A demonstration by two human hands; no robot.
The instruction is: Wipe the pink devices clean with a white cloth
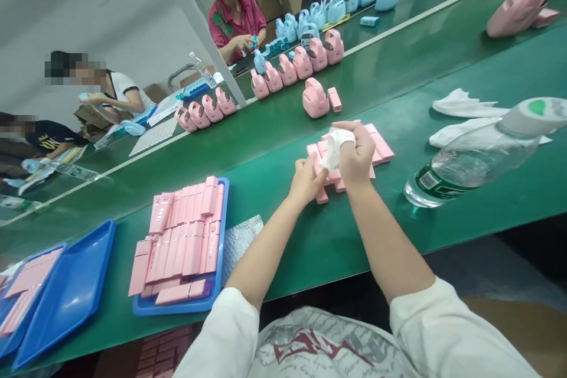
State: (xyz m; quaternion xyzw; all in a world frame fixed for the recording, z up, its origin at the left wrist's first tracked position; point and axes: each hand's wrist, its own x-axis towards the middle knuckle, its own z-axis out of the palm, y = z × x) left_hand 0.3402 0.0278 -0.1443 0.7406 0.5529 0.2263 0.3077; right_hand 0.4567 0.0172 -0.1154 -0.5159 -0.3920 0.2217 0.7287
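Observation:
My right hand [357, 151] is closed round a white cloth [335, 146] just above a row of flat pink plastic parts [383, 147] on the green belt. My left hand [305, 180] is curled beside it, its fingers pinching the lower end of the cloth or a pink part under it; I cannot tell which. Both hands touch each other over the pink parts. A blue tray [224, 212] full of several more pink parts sits to the left, near the belt's front edge.
A clear water bottle [469, 156] lies on its side at the right, white gloves [465, 107] behind it. A pink device [315, 98] stands past my hands. Rows of pink and blue devices fill the far belt. Empty blue trays [66, 289] lie far left. Other people work opposite.

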